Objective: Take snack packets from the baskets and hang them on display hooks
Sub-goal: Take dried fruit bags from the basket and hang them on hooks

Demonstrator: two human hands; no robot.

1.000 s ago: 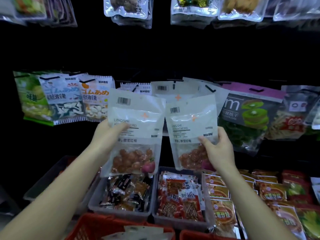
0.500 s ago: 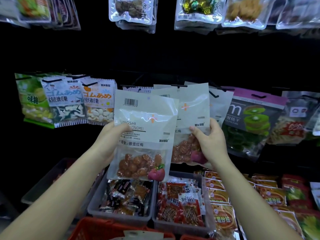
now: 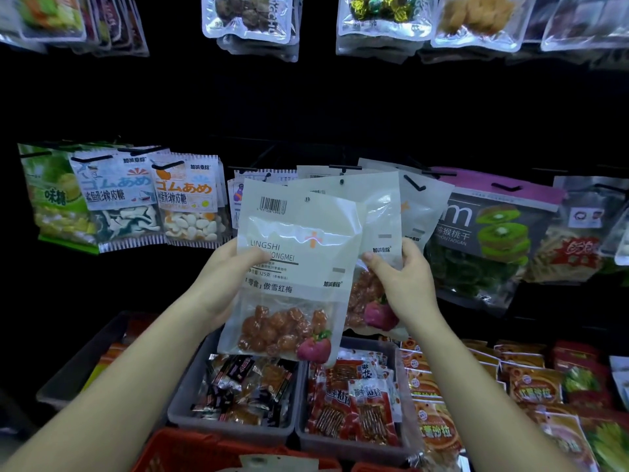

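Evidently mid-hanging: the right hand (image 3: 405, 284) pinches the rear plum packet (image 3: 377, 212), its hole just under the hook (image 3: 343, 168); the left hand (image 3: 224, 277) grips the front plum packet (image 3: 296, 267). Next, that hole probably needs threading onto the hook

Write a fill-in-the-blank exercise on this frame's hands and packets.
1. The left hand grips the front packet, whose barcode sits near its ____ edge.
2. The right hand holds the rear packet ____ than the front one.
3. The kiwi packet hangs to the ____ of both hands.
4. The grey bins sit ____ the hands.
Missing words: top; higher; right; below.
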